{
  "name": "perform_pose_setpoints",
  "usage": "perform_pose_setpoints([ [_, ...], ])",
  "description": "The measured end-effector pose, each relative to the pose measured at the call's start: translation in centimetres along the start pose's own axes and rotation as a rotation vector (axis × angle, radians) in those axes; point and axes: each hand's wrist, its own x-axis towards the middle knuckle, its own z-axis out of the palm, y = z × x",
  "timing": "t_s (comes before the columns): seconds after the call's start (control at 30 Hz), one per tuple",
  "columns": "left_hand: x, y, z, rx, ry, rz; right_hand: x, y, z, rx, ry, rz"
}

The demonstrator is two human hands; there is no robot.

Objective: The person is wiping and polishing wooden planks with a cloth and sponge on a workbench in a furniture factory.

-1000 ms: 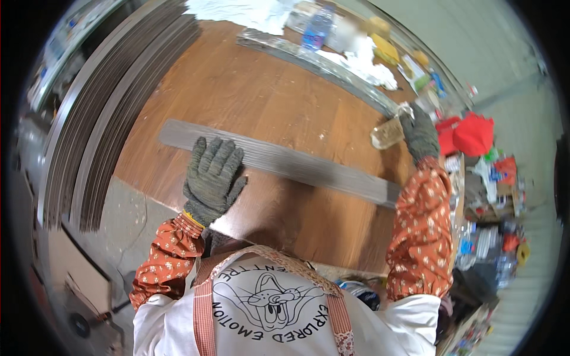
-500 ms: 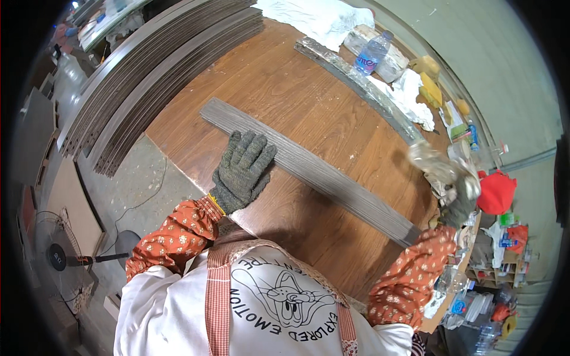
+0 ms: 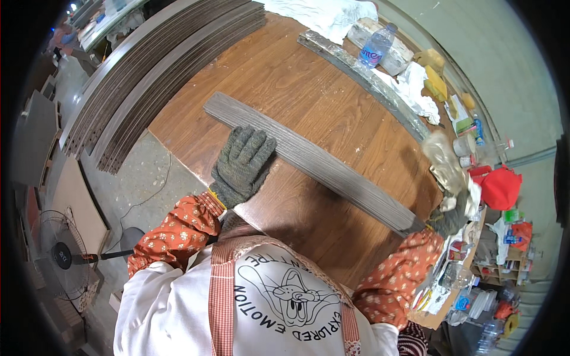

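A long grey wood-grain plank [image 3: 332, 169] lies slantwise across the brown wooden table [image 3: 285, 77]. My left hand [image 3: 243, 163], in a grey knit glove, rests flat on the plank's left part with fingers spread. My right hand [image 3: 448, 218], also gloved, is at the plank's right end by the table's edge. It grips a crumpled yellowish translucent wad [image 3: 442, 163] that sticks up from the fist. Orange flowered sleeves cover both forearms.
A stack of long grey strips [image 3: 154, 65] lies along the table's left edge. A metal strip [image 3: 362, 77], a water bottle [image 3: 375, 46] and white cloths [image 3: 326, 15] sit at the far side. A red cap [image 3: 502, 187] and small clutter crowd the right. A floor fan [image 3: 59, 258] stands lower left.
My right hand with the wad has come down along the plank's right end toward me. My left hand stays flat on the plank. My head has turned, shifting the view.
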Motion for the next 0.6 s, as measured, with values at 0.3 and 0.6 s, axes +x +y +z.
perform_pose_setpoints([
  [0.3, 0.5, -2.8, -0.2, 0.056, -0.027, -0.034, 10.1, -8.4, 4.1, -1.301, -0.029, -0.326],
  [0.6, 0.4, -1.3, 0.1, 0.055, 0.046, -0.107, 5.6, -11.7, 14.6, -0.700, -0.381, -0.510],
])
